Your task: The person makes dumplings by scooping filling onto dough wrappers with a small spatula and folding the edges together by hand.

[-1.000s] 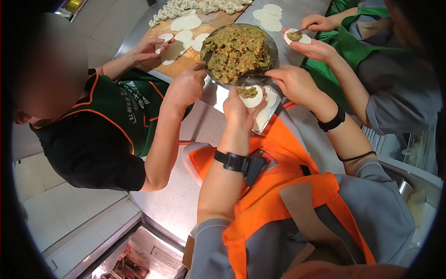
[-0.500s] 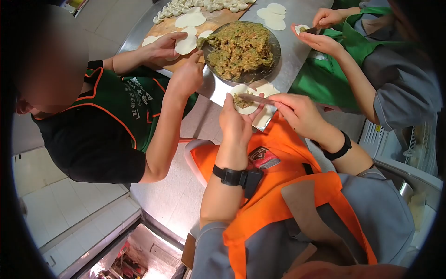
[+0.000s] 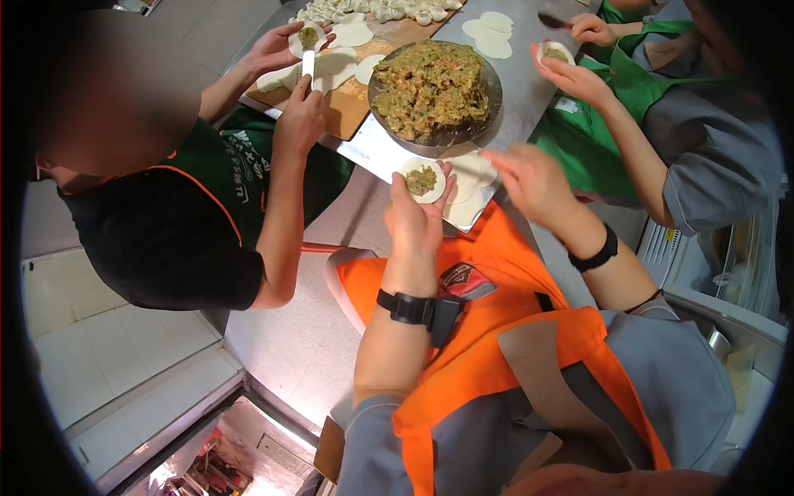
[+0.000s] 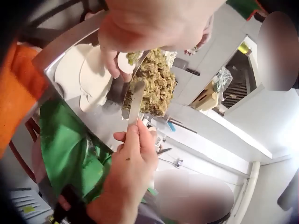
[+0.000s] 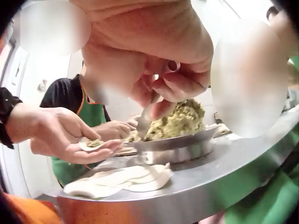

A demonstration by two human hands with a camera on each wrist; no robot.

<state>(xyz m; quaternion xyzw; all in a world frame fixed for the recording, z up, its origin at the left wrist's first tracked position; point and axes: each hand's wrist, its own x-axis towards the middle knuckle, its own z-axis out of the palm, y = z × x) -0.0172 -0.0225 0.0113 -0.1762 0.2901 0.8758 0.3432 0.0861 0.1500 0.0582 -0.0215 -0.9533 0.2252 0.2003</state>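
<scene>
1. White and round, the wrapper [image 3: 436, 194] lies on the left hand [image 5: 58, 133], near the table's near edge, with a greenish dab of filling [image 3: 420, 178] around its middle.
2. That left hand cradles rather than clenches: palm up, fingers extended beneath the dough, thumb along the left side.
3. The right hand [image 4: 134, 163] pinches a metal spatula [image 4: 136, 102] between thumb and fingers (it blurs in the head view, so whether the blade touches the big mound [image 3: 430, 89] I cannot tell).
4. Just right of the filled wrapper, a spread of bare wrappers [image 3: 468, 192] covers the near corner of the metal table [image 3: 519, 87]; the pan [image 3: 497, 93] with the mound stands beyond, and shaped dumplings [image 3: 372, 10] sit at the far side.
5. The step in hand looks like filling: the dab is on, the rim flat and unfolded.
6. The next move seems to call for either a small top-up or folding and pinching the edge, keeping the left palm level and the blade clear of the dough.
</scene>
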